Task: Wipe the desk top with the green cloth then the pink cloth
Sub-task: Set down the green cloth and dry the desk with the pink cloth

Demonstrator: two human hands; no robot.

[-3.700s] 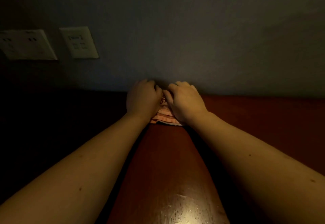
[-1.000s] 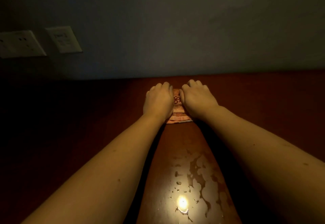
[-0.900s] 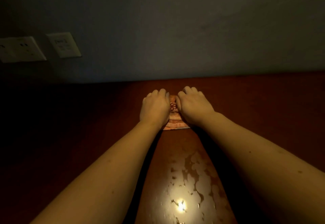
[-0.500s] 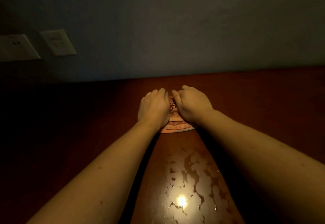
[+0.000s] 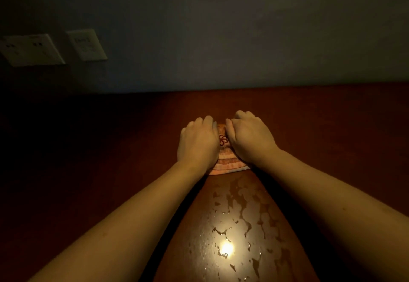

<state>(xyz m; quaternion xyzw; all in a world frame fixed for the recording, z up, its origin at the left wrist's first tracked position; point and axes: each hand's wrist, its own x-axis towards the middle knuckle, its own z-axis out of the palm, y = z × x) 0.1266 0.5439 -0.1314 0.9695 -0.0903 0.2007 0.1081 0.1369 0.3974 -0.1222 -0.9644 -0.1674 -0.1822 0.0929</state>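
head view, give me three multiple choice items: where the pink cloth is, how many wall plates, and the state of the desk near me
1. Where is the pink striped cloth?
A. under the left hand and right hand
B. beside the left hand only
C. hanging off the desk edge

2. How many pale wall plates show?
A. one
B. two
C. four

3. The reddish-brown wooden desk top nearest the camera is:
A. dry all over
B. wet in patches
C. covered by paper

Answers:
1 A, both hands lie on it.
2 B, two plates sit side by side at upper left.
3 B, shiny wet patches catch the light.
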